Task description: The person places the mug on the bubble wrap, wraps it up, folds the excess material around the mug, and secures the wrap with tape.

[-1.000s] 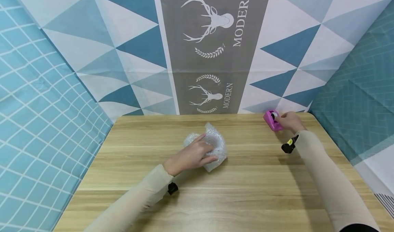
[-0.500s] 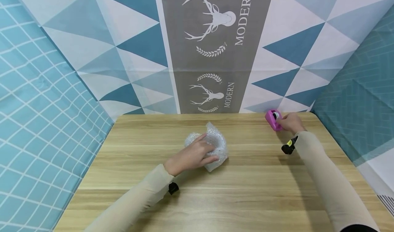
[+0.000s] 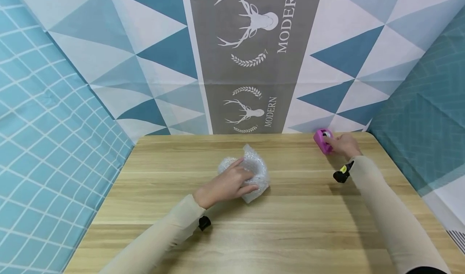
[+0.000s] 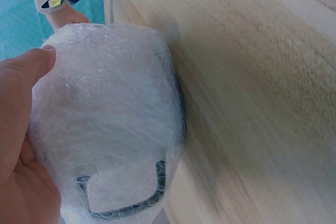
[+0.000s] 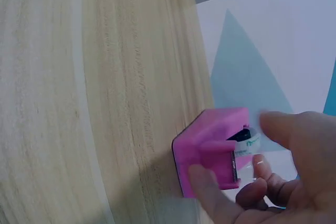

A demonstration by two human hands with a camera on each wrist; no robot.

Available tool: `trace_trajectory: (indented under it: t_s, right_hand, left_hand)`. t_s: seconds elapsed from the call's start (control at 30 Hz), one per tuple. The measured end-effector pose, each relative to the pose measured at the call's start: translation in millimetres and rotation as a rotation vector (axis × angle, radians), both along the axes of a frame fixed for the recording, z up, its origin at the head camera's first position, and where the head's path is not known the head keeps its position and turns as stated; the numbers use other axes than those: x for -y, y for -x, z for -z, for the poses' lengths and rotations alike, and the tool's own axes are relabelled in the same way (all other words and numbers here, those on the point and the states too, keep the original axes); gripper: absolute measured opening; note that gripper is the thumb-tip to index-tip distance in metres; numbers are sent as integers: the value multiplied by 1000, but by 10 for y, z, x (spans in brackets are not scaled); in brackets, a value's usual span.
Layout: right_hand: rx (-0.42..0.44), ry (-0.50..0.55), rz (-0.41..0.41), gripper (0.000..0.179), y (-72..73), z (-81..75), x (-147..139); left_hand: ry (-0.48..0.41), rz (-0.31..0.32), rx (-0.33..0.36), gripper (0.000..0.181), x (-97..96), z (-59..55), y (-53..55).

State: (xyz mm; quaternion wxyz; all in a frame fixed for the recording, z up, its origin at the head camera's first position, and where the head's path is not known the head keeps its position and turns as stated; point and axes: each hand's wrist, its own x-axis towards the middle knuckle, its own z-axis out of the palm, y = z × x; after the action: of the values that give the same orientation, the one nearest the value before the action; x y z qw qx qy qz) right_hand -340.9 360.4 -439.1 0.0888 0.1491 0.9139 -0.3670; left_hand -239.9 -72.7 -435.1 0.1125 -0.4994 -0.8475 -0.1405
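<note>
A bundle of clear bubble wrap (image 3: pixel 257 171) rests on the wooden table, left of the pink tape dispenser (image 3: pixel 321 141). My left hand (image 3: pixel 227 183) holds the bundle; in the left wrist view its thumb (image 4: pixel 42 61) lies on the wrap. A dark, squared loop like a mug handle (image 4: pixel 128 208) shows through the plastic; the rest of the wrapped thing is hidden. At the far right, my right hand (image 3: pixel 343 145) grips the dispenser. Its index finger (image 5: pixel 202 179) touches the pink front, while the blurred thumb is beside the tape roll (image 5: pixel 251 142) and other fingers curl near the tape.
The wooden table (image 3: pixel 283 233) ends at a back wall covering (image 3: pixel 243 76) with triangles and deer heads. Blue gridded cloth (image 3: pixel 47 145) borders the left side, and teal cloth (image 3: pixel 428 116) the right. A black wrist camera (image 3: pixel 341 175) hangs below the right wrist.
My right thumb has shifted down off the tape roll and then back up to it. The dispenser stays in nearly the same place. The left hand and the bundle have hardly moved.
</note>
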Motion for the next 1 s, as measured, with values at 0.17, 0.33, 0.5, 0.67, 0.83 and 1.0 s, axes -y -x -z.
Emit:
trace_trajectory:
  t_s: [0.17, 0.33, 0.5, 0.67, 0.83, 1.0]
  right_hand:
    - [50, 64, 5, 66, 5, -24, -23]
    - [76, 77, 28, 60, 7, -6, -20]
    - [29, 35, 53, 53, 1, 3, -5]
    - [3, 74, 79, 56, -19, -14, 2]
    - [-20, 165, 106, 72, -32, -33, 36]
    - [3, 274, 119, 84, -63, -41, 45]
  left_hand:
    - [4, -4, -7, 32, 9, 1, 4]
    - [14, -9, 1, 34, 11, -1, 3]
    - [10, -9, 8, 35, 9, 6, 10]
    - [13, -8, 14, 36, -5, -7, 19]
    - [20, -17, 25, 36, -9, -5, 18]
    - [19, -21, 28, 35, -7, -12, 7]
